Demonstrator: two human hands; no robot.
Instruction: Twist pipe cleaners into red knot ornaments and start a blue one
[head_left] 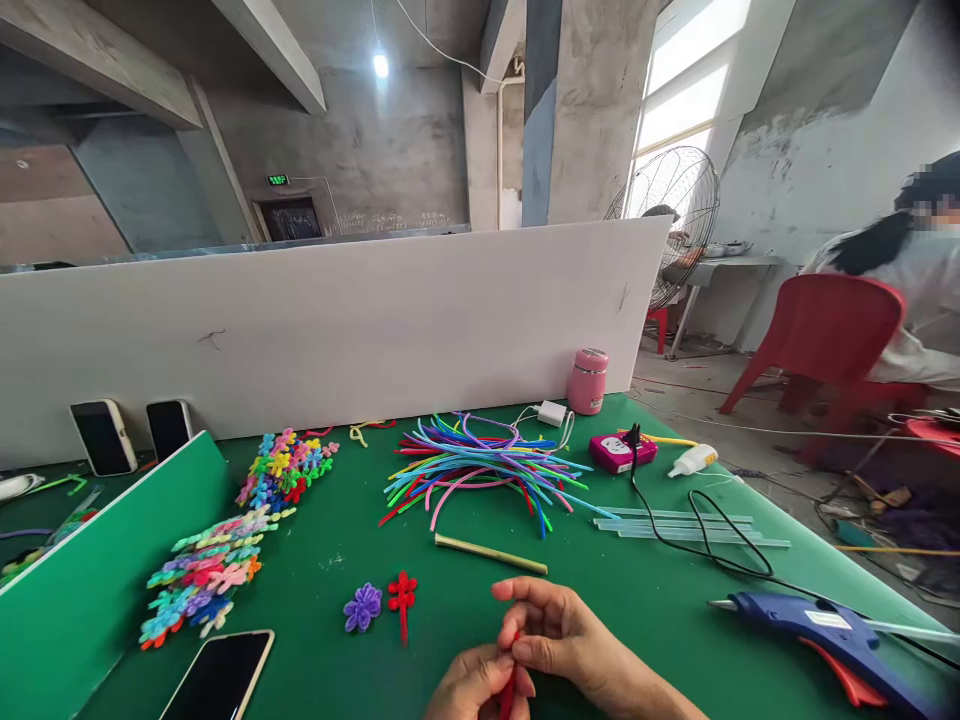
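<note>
Both my hands are at the front edge of the green table, fingertips together on a red pipe cleaner point(508, 692). My left hand point(471, 684) pinches it from the left, and its lower end is hidden by the fingers. My right hand point(561, 636) is closed on its upper part between thumb and finger. To the left lie a red pipe-cleaner flower point(403, 592) with a short stem and a purple pipe-cleaner flower point(363, 607). A thin tan stick point(491, 554) lies just beyond my hands, before a pile of loose coloured pipe cleaners point(480, 465).
Finished-looking flowers point(206, 570) are heaped by a green divider point(112, 560). A phone point(219, 680) lies front left. On the right are a blue glue gun point(817, 630), its black cord, clear glue sticks point(690, 528), a pink box point(621, 453) and a pink flask point(588, 381). A white partition point(375, 320) stands behind.
</note>
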